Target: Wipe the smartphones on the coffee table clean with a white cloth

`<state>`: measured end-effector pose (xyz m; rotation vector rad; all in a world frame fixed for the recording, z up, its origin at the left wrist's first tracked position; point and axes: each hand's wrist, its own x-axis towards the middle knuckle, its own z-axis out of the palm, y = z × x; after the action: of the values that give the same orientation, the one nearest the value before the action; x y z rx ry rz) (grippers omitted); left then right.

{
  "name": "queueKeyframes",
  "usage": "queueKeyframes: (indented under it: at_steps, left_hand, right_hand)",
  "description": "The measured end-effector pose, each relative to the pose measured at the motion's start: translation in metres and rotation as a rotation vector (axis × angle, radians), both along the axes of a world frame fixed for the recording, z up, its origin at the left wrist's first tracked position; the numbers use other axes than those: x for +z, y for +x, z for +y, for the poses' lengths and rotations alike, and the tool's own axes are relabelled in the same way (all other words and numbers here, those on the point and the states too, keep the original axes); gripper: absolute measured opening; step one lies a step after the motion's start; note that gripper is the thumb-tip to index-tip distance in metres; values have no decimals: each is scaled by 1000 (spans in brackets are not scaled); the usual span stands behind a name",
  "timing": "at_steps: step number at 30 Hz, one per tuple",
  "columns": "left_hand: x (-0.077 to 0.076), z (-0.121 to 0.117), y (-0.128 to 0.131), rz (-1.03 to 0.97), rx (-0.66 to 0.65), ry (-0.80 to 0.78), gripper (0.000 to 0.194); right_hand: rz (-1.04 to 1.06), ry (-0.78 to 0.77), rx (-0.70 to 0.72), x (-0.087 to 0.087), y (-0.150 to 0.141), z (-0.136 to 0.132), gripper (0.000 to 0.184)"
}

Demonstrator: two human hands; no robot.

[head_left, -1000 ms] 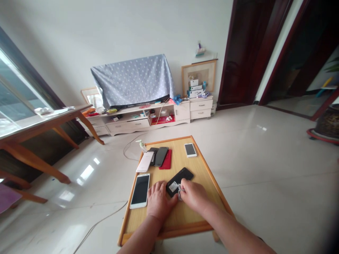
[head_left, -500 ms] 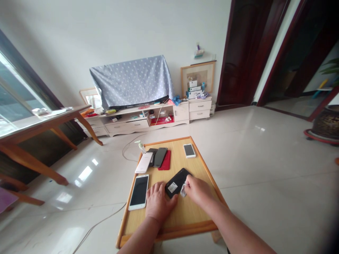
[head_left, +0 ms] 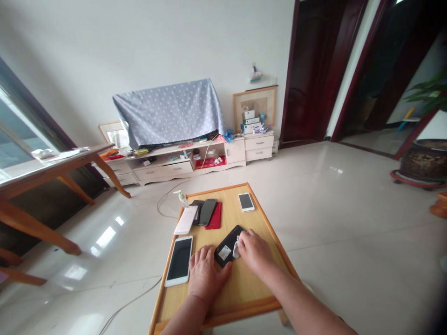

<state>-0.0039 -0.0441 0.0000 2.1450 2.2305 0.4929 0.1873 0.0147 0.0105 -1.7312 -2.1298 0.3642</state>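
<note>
A black smartphone [head_left: 228,245] with a white label lies back up and slanted on a small wooden table [head_left: 244,288]. My left hand [head_left: 206,274] rests at its lower end, with the fingertips along one edge and the thumb at the other, gripping it against the table. In my right hand [head_left: 254,251] a small white cloth [head_left: 236,249] is pinched, and it touches the phone's back near the right edge. The right fingertips are partly hidden by the hand. Just left of my left hand lies a large white phone [head_left: 179,261], dark screen up.
Toward the table's far left are a pale pink phone [head_left: 186,220], a dark phone [head_left: 208,212], a red case or phone [head_left: 214,216] and a pump bottle [head_left: 182,200]. A smaller white phone [head_left: 246,202] lies far right. Raised wooden rims edge the table; a cable [head_left: 131,302] crosses the floor.
My right hand with the cloth has shifted slightly over the phone's back, away from its edge. My left hand stays at the phone's lower end. The whole view has turned a little right.
</note>
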Motion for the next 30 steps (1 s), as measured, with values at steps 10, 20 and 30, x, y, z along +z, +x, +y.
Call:
queueKeyframes:
  at_steps: [10, 20, 30]
  left_hand:
    - [7, -2, 4, 16, -85, -27, 56]
    - [10, -2, 5, 2, -71, -45, 57]
    - [4, -1, 4, 21, -69, -16, 56]
  right_hand:
    - [46, 32, 135, 3, -7, -13, 25]
    - [-30, -3, 66, 15, 1, -2, 35]
    - [-24, -40, 168, 5, -1, 6, 46]
